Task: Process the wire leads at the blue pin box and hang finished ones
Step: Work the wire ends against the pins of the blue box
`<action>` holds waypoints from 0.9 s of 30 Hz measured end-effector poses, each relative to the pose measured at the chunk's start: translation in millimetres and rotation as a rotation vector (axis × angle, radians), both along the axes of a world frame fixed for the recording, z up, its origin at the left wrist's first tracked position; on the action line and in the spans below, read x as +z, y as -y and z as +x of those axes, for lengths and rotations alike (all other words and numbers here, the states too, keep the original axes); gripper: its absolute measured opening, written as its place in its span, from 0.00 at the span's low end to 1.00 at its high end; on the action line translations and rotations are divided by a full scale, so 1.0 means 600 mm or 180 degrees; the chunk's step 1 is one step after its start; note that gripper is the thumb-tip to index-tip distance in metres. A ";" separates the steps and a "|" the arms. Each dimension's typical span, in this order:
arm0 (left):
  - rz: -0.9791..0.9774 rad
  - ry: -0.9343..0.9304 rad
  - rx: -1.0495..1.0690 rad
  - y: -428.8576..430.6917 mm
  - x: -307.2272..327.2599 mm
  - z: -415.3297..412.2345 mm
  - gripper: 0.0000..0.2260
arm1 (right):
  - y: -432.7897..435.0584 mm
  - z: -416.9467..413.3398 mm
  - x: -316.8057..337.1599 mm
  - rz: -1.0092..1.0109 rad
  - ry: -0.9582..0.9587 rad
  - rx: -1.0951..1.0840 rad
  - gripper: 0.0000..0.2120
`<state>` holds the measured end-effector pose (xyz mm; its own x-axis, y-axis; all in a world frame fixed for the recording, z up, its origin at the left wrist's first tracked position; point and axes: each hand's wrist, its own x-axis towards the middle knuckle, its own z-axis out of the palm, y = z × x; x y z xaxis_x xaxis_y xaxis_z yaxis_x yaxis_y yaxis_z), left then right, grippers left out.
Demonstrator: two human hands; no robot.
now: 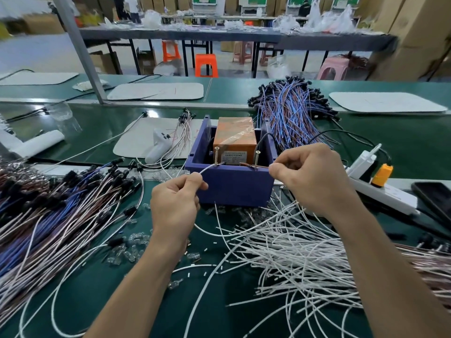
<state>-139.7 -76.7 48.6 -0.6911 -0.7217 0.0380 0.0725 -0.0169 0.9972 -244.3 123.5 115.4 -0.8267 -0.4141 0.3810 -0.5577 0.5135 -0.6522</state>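
Ideally, left hand [174, 203] pinching white lead [207, 170] and right hand [314, 176] pinching brown lead [251, 165] steady tips against the blue pin box's [234, 189] six-o'clock pins [216, 156].

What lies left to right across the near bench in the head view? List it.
Pile of capped leads, left hand pinching white lead, blue pin box, right hand pinching brown lead, power strip, black phone.

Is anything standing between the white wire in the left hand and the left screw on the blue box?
Nothing visible. The white wire runs free from the left hand to the left screw on the blue box. The right hand holds a brown lead at the right screw, aside.
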 end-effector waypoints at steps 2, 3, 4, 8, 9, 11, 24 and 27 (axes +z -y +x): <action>0.0012 -0.0017 0.0001 0.000 0.000 0.000 0.17 | 0.002 -0.002 -0.003 -0.0012 -0.0014 0.0027 0.10; 0.0008 -0.0018 0.0004 0.000 0.000 0.000 0.17 | 0.002 -0.003 -0.004 -0.0013 -0.0025 0.0037 0.10; -0.0003 -0.0015 0.0008 0.001 0.000 0.000 0.17 | 0.003 -0.004 -0.005 -0.0007 -0.0040 0.0042 0.10; -0.0020 -0.0036 0.0027 0.003 0.001 -0.001 0.16 | 0.002 -0.005 -0.006 -0.0056 -0.0097 0.0017 0.10; -0.0021 -0.0038 0.0031 0.003 0.001 -0.001 0.16 | 0.002 -0.005 -0.006 -0.0082 -0.0128 -0.0009 0.10; -0.0009 -0.0040 0.0027 0.002 0.002 -0.001 0.17 | 0.002 -0.005 -0.006 -0.0110 -0.0182 -0.0070 0.11; 0.0134 -0.0180 -0.0031 -0.002 0.005 0.002 0.18 | -0.005 -0.015 -0.007 -0.0125 0.0125 -0.0088 0.14; 0.0100 -0.0209 -0.0044 -0.003 0.008 0.003 0.17 | -0.018 -0.027 -0.001 -0.0189 0.0657 0.0132 0.15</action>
